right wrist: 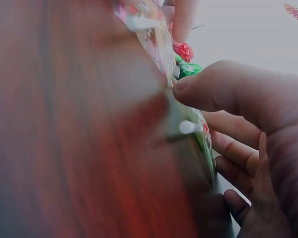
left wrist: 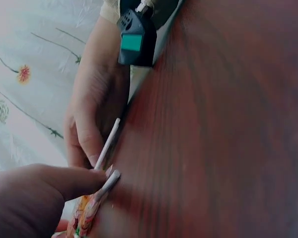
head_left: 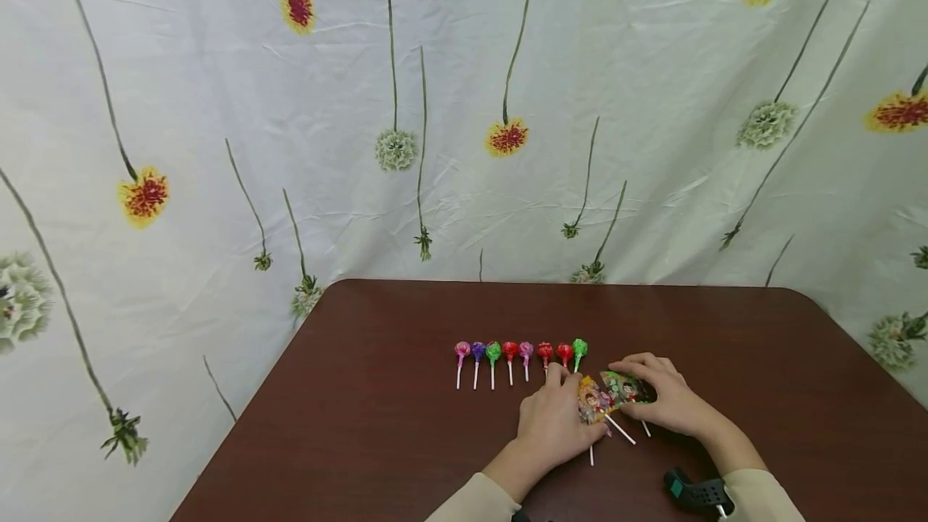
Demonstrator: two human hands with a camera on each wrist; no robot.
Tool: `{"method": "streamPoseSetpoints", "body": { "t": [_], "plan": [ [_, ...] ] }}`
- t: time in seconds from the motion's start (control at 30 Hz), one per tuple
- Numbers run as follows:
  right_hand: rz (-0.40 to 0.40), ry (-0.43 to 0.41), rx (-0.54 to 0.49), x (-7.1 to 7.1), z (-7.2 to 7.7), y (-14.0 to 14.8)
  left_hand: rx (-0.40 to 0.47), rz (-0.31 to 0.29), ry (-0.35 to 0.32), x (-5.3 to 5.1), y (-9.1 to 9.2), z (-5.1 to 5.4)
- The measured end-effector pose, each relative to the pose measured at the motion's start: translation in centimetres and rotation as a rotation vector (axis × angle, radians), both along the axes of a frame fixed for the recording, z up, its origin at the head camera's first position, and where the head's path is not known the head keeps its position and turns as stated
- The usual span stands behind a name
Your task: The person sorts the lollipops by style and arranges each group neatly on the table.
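Note:
In the head view my left hand [head_left: 549, 419] grips flat-wrapped lollipops in orange and yellow printed wrappers [head_left: 590, 399], white sticks pointing towards me. Its thumb [left wrist: 72, 181] presses beside two sticks in the left wrist view; the palm side is hidden. Just to the right, my right hand [head_left: 669, 395] holds a green-wrapped lollipop [head_left: 622, 386] between thumb and fingers. The wrappers lie close together, edges overlapping or touching. In the right wrist view the green one's stick [right wrist: 190, 127] juts out below my thumb.
Behind my hands a row of several round lollipops [head_left: 493, 351], pink, purple, green and red, lies on the brown table [head_left: 348, 425]. A black band with a green-marked device [head_left: 696, 491] is on my right wrist. A flower-printed cloth [head_left: 449, 208] hangs behind the table.

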State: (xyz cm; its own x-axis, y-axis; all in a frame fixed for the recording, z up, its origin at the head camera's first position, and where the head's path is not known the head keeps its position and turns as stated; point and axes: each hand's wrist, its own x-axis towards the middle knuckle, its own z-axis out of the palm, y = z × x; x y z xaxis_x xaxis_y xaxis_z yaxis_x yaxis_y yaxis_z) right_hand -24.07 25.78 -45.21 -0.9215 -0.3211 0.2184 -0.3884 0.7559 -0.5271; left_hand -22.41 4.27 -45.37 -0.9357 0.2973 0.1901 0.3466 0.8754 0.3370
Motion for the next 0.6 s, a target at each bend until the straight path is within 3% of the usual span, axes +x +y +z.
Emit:
{"method": "streamPoseSetpoints", "body": {
  "t": [0.3, 0.6],
  "plan": [
    [-0.004, -0.005, -0.002, -0.08, -0.1, 0.06, 0.087, -0.048, -0.045, -0.2, -0.53, 0.0],
    [-0.003, 0.007, -0.005, 0.05, -0.15, -0.02, 0.148, -0.061, -0.044, 0.05, -0.75, 0.05]
  ]
}}
